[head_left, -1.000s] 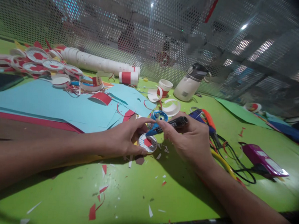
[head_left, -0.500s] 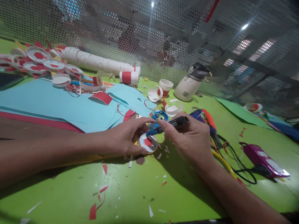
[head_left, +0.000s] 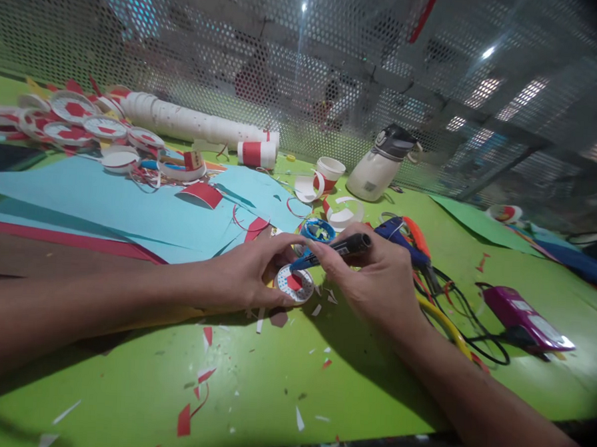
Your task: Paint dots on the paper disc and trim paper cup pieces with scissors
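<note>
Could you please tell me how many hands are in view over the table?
2: the left hand, holding the dotted disc, and the right hand, gripping the marker. No others show over the table.

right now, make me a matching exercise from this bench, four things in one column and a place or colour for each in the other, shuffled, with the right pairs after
1. marker
2. small disc
3. white bottle
4. boxy device

A. near the mesh screen
B. purple
C. in the right hand
D. held by the left hand

Pairs: 1-C, 2-D, 3-A, 4-B
</note>
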{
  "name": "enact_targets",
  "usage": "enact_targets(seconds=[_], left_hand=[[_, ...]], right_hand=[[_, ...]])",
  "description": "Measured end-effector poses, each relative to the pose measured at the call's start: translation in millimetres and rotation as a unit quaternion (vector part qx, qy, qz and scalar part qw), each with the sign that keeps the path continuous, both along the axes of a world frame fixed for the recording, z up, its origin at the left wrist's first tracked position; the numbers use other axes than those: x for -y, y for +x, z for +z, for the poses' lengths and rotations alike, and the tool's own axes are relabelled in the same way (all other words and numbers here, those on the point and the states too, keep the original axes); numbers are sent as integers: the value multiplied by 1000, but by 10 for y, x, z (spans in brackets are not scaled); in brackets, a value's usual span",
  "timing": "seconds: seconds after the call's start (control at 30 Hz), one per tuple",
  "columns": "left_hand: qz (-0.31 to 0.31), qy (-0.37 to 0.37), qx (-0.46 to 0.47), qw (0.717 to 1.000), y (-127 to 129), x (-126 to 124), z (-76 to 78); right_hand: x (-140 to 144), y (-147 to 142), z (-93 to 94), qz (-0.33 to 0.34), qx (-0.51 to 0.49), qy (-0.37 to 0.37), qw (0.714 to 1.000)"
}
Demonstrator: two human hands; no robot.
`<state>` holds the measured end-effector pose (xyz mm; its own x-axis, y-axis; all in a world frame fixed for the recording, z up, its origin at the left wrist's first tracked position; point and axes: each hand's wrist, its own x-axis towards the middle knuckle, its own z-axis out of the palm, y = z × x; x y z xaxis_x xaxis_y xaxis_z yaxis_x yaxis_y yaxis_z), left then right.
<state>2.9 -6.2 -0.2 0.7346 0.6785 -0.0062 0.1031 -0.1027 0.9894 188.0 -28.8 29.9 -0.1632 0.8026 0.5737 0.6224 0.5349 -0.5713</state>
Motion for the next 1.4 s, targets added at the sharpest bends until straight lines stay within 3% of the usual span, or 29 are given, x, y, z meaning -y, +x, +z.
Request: enact_targets(seconds=[0.17,0.4,0.53,0.67,0.9,1.27,1.4], left_hand=[[1,8,1,1000,4,10,4],[16,-4,5,1000,5,14,-45],[10,1,12,1000,5,23,-63],[7,-9,19,1000,3,10,-57],[-6,-11,28,1000,4,-2,-11],[-4,-7,21,1000,1,1,-37],[-4,-20,25,999,4,-2,-29]], right_hand=[[-1,15,-9,-7,-34,3,999],[56,44,152,-49,-122,20,991],[55,49,188,-9,-126,-38,991],[35,80,198,-10,-126,-65,990],[-30,156,209,56,-119,-213,968],[-17,117,204,22,-34,-171,984],[-21,96,192,41,-56,-171,983]])
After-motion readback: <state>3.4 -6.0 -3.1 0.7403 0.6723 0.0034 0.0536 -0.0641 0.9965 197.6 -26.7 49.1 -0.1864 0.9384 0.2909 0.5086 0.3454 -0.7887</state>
